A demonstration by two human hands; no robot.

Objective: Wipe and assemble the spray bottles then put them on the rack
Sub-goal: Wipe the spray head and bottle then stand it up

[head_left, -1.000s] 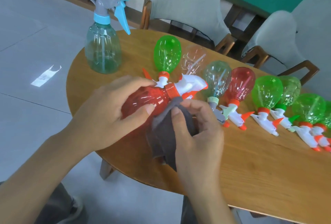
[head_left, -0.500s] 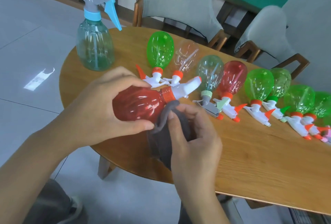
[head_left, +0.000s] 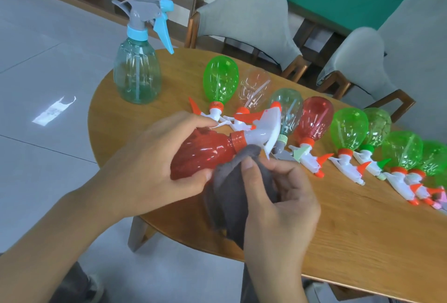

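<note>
Since a moment ago the red spray bottle (head_left: 205, 152) has turned in the grip, so its white trigger head (head_left: 264, 131) now points up and away from the person, its orange nozzle tip rising in front of the row behind. It is held on its side above the near edge of the table, the left hand (head_left: 154, 164) wrapped round its body with fingers over the top and thumb beneath. The right hand (head_left: 278, 196) pinches a bunched grey cloth (head_left: 232, 196) between thumb and fingers, pressing it against the bottle's shoulder just under the orange collar.

On the oval wooden table (head_left: 338, 242), with its warm grain and rounded left end, a row of small spray bottles lies on its side: a green one (head_left: 221, 78), a clear one (head_left: 255, 88), a pale blue one, a second red one (head_left: 314, 118) and several more green ones running off to the right. A larger teal spray bottle (head_left: 137, 72) with a grey-and-blue trigger stands upright at the far left. Two grey upholstered chairs (head_left: 249, 19) with wooden frames stand behind the table, before a green wall; the floor is pale grey tile.
</note>
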